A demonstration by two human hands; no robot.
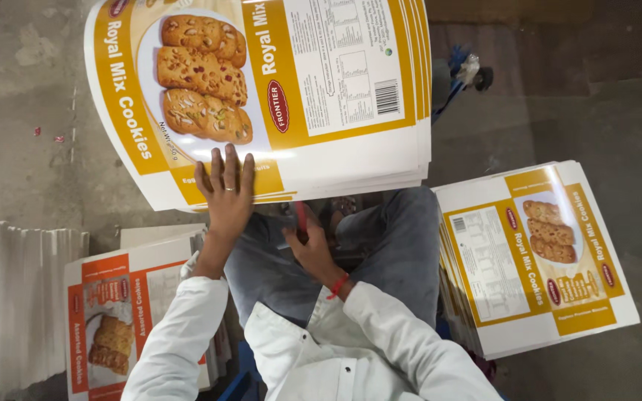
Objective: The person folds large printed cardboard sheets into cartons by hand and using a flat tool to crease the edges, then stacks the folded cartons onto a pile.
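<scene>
A thick stack of yellow-and-white printed carton sheets (313, 96) with cookie pictures lies across my knees and the floor ahead. My left hand (224, 194) rests flat on the stack's near edge, fingers spread, a ring on one finger. My right hand (312, 245) sits lower, over my lap in grey trousers, just under the stack's edge. Its fingers curl around a thin red object (300, 217), partly hidden. A red thread circles that wrist. Both sleeves are white.
A second stack of the same yellow sheets (536, 260) lies on the floor at my right. Orange-and-white printed sheets (113, 312) lie at my left, beside a pile of plain white sheets (16, 297). A blue object (455, 70) pokes out behind the main stack. The floor is concrete.
</scene>
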